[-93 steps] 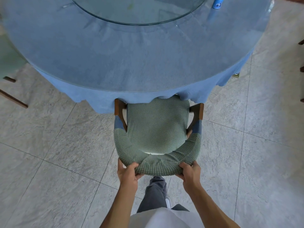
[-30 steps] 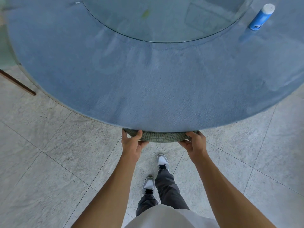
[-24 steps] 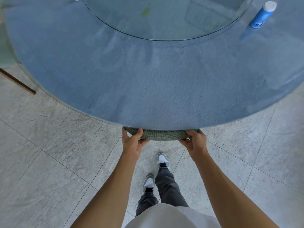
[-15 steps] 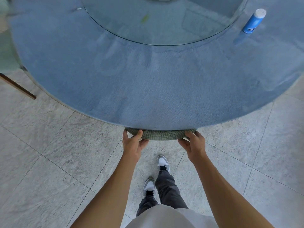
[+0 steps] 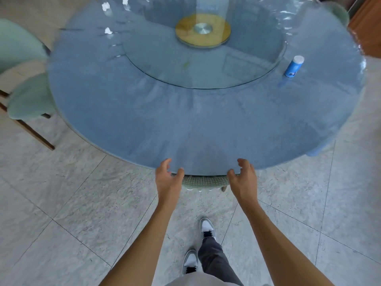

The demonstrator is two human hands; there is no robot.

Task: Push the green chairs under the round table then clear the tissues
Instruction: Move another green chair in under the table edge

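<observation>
The green chair (image 5: 204,181) is pushed under the round blue table (image 5: 144,120); only the top of its backrest shows below the near edge. My left hand (image 5: 168,177) and my right hand (image 5: 244,178) hover just in front of that backrest, fingers loosely curled, holding nothing. Crumpled white tissues lie on the far left of the tabletop: one tissue (image 5: 108,30) nearer, another tissue (image 5: 105,5) at the rim, a third tissue (image 5: 125,0) behind. A second green chair (image 5: 24,91) stands out from the table on the left.
A glass turntable (image 5: 165,65) with a gold hub (image 5: 203,29) fills the table's middle. A blue tube with a white cap (image 5: 293,66) stands at the right. Another green chair back (image 5: 338,12) shows at the far right. Grey floor tiles surround the table; my feet are behind the chair.
Both hands have let go of the chair's backrest and lifted off it. The view has tilted up and pulled back, showing the far tabletop and tissues.
</observation>
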